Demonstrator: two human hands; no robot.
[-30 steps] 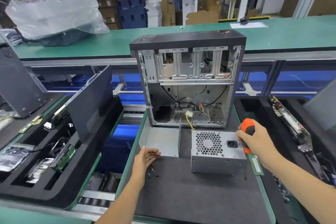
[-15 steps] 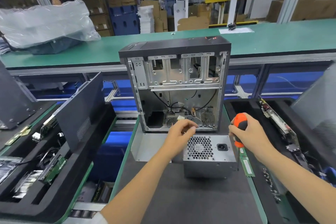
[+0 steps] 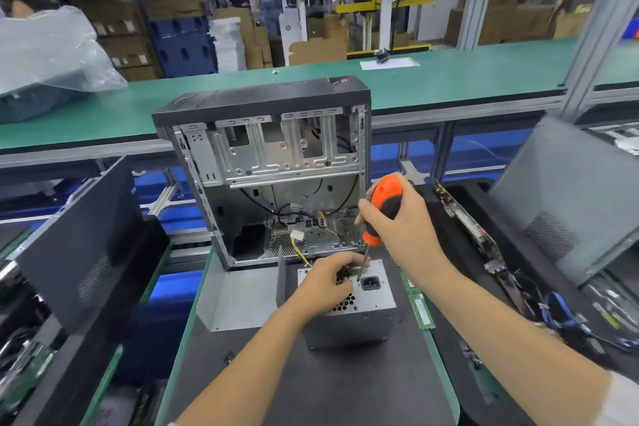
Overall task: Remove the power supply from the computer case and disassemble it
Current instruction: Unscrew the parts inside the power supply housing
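The grey power supply point(image 3: 349, 318) lies on the black mat in front of the open, upright computer case point(image 3: 276, 162). My left hand point(image 3: 323, 284) rests on its top face, fingers curled down over the fan grille, holding it steady. My right hand point(image 3: 404, 228) grips an orange and black screwdriver point(image 3: 383, 207). Its shaft points down, and the tip touches the top face just left of the power socket point(image 3: 370, 284), beside my left fingertips. A yellow cable with a white plug point(image 3: 297, 237) hangs inside the case.
A bent grey metal cover point(image 3: 238, 294) lies left of the power supply. A green memory stick point(image 3: 422, 309) sits to its right, and small screws point(image 3: 228, 356) lie on the mat. Black trays with parts and leaning side panels point(image 3: 79, 252) point(image 3: 560, 204) flank the mat.
My left hand moved from the mat up onto the power supply's top. My right hand lifted the screwdriver, swung it left and set its tip on the top face.
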